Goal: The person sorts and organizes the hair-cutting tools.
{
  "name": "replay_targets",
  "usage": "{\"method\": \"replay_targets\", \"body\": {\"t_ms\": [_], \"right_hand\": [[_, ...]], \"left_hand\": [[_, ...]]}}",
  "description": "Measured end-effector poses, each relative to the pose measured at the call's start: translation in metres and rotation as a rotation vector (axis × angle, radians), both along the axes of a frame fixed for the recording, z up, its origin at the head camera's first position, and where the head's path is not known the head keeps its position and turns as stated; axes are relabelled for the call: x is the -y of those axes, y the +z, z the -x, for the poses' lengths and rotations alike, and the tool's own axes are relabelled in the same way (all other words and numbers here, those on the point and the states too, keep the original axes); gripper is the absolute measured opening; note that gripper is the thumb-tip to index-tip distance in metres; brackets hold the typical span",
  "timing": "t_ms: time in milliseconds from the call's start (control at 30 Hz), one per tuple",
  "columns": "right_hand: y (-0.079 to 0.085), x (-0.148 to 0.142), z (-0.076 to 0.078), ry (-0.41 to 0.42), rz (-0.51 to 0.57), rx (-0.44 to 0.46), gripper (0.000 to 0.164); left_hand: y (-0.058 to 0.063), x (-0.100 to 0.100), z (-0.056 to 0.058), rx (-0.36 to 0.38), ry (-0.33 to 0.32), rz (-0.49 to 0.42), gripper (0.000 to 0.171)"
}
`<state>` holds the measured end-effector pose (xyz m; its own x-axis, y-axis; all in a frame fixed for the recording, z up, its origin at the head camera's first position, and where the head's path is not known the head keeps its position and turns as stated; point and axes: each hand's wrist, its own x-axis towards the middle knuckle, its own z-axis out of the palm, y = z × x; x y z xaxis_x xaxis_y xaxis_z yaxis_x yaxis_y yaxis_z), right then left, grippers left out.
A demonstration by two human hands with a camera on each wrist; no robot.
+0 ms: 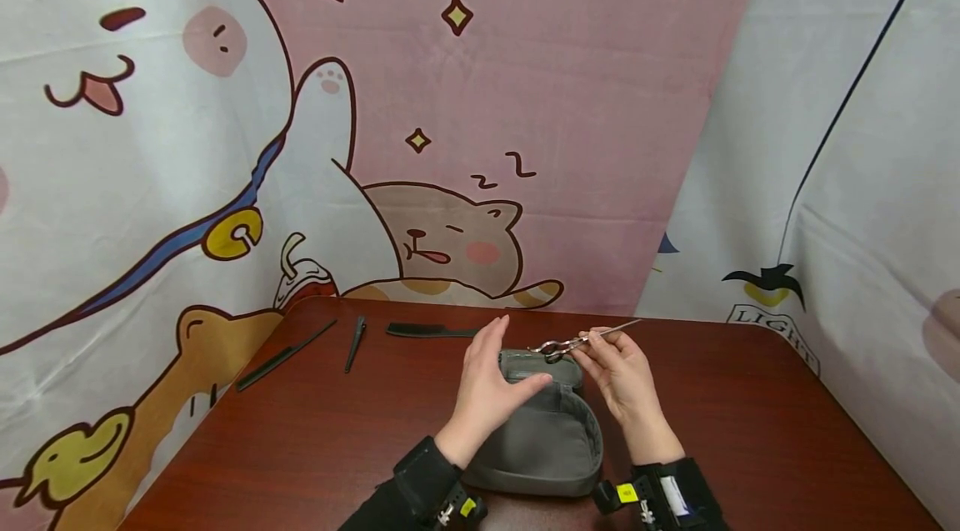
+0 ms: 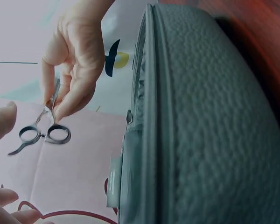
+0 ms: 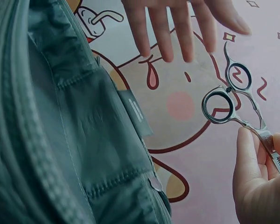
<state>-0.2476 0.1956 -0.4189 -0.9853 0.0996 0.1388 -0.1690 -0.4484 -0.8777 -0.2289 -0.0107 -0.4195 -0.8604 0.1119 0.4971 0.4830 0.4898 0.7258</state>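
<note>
My right hand pinches a pair of silver hair scissors near the pivot, above the far end of a grey zip case. Their finger rings point toward my left hand. In the right wrist view, one blade of the scissors shows teeth like thinning shears. My left hand is held over the left side of the case, fingers straight and thumb apart, not touching the scissors. The textured grey case lies unzipped, its lid tilted back at the far side; the right wrist view shows a green-grey lining.
Along the back of the brown table lie a black comb, a small dark hair clip and a long thin black tool. A cartoon-printed cloth hangs behind the table.
</note>
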Motion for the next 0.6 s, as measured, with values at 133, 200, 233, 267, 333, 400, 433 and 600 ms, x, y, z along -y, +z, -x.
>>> {"method": "replay_targets", "body": {"t_ms": [133, 200, 233, 267, 333, 400, 433, 600], "right_hand": [[0.000, 0.005, -0.001, 0.011, -0.017, 0.001, 0.005], [0.000, 0.007, -0.001, 0.015, -0.021, 0.001, 0.004], [0.000, 0.007, -0.001, 0.018, -0.021, 0.002, 0.005], [0.000, 0.008, -0.001, 0.020, -0.019, 0.002, 0.005], [-0.001, 0.010, -0.002, 0.024, -0.020, 0.006, 0.004], [-0.002, 0.011, -0.002, 0.027, -0.022, 0.013, 0.004], [-0.002, 0.011, -0.002, 0.028, -0.024, 0.017, 0.005], [-0.003, 0.014, -0.002, 0.029, -0.022, 0.029, 0.006]], "left_hand": [[0.000, -0.005, -0.002, 0.001, -0.014, -0.013, 0.091], [-0.001, -0.007, -0.003, 0.005, -0.025, -0.022, 0.090], [-0.001, -0.008, -0.003, 0.008, -0.033, -0.029, 0.089], [-0.001, -0.009, -0.004, 0.011, -0.041, -0.037, 0.087], [-0.002, -0.011, -0.005, 0.013, -0.052, -0.049, 0.083], [-0.003, -0.012, -0.006, 0.012, -0.053, -0.058, 0.076], [-0.003, -0.013, -0.006, 0.008, -0.053, -0.062, 0.072], [-0.005, -0.014, -0.007, -0.011, -0.063, -0.114, 0.052]]}}
